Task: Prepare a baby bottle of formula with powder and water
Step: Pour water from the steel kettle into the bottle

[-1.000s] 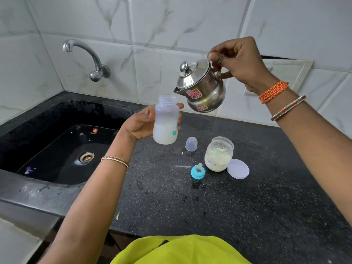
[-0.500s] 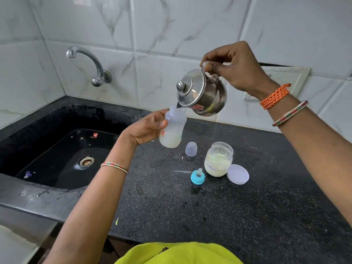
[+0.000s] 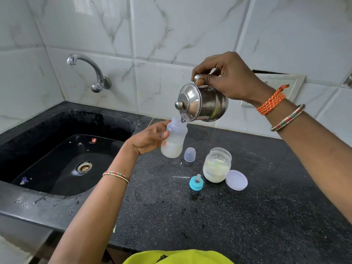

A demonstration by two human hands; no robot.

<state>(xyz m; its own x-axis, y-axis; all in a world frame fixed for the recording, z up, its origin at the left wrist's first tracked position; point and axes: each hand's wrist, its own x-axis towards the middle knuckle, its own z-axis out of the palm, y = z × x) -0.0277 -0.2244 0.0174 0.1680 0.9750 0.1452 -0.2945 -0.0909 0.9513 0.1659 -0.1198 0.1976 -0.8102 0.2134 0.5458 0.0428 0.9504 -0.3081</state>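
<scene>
My left hand (image 3: 150, 137) grips a translucent baby bottle (image 3: 174, 140), tilted slightly, with white powder and liquid in its lower part. My right hand (image 3: 226, 79) holds a small steel pot with a lid (image 3: 202, 102) by its handle, tipped steeply left so its spout rests in the bottle's open mouth. On the black counter (image 3: 247, 206) stand a glass jar of white formula powder (image 3: 217, 164), its white lid (image 3: 236, 180) beside it, a clear bottle cap (image 3: 189, 154) and a blue teat ring (image 3: 196, 182).
A black sink (image 3: 66, 159) with a drain lies to the left, under a steel tap (image 3: 89, 73) on the marble-tiled wall. A recessed white frame (image 3: 282, 82) sits in the wall behind my right wrist. Yellow cloth (image 3: 177, 257) shows at the bottom edge.
My right hand has tipped the pot further over and brought its spout down into the bottle's mouth. My left hand has lowered the bottle and tilted it toward the pot.
</scene>
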